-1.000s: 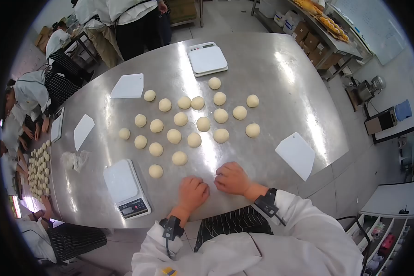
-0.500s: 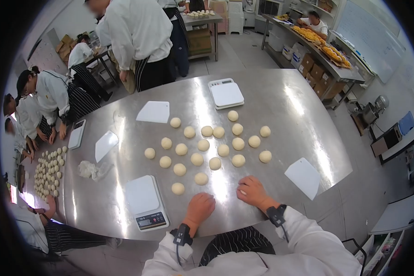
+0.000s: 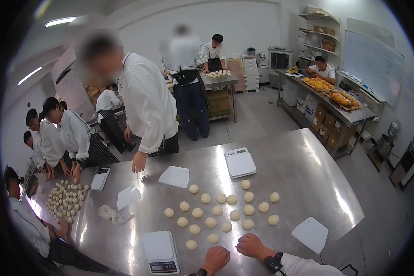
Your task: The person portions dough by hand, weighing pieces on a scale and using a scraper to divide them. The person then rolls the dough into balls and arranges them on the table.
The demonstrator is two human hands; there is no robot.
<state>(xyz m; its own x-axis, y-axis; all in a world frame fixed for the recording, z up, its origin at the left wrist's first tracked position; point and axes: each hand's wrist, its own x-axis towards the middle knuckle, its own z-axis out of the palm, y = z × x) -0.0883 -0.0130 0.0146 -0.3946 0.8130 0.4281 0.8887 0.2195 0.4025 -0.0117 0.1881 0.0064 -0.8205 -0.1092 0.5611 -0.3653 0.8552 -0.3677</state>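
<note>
My left hand (image 3: 216, 258) rests on the steel table (image 3: 280, 184) near its front edge, fingers curled in, with nothing visible in it. Just to the right, my right hand (image 3: 251, 245) lies in a loose fist, also showing nothing held. Beyond both hands several round pale dough balls are spread out. The nearest dough ball (image 3: 213, 238) lies just above my left hand, another dough ball (image 3: 192, 244) to its left. A dough ball (image 3: 247, 224) is nearest my right hand. A digital kitchen scale (image 3: 161, 248) stands left of my left hand.
White dough scrapers (image 3: 310, 234) lie on the table, one at right and others at left. A second scale (image 3: 240, 162) stands farther back. Crumpled plastic (image 3: 110, 213) sits at left, near massed dough balls (image 3: 65, 198). A co-worker (image 3: 149, 101) leans over the far edge.
My view has tilted up, so the table and hands appear lower and more of the room shows. A co-worker's hand now reaches over the far table edge. My hands stay curled, close together.
</note>
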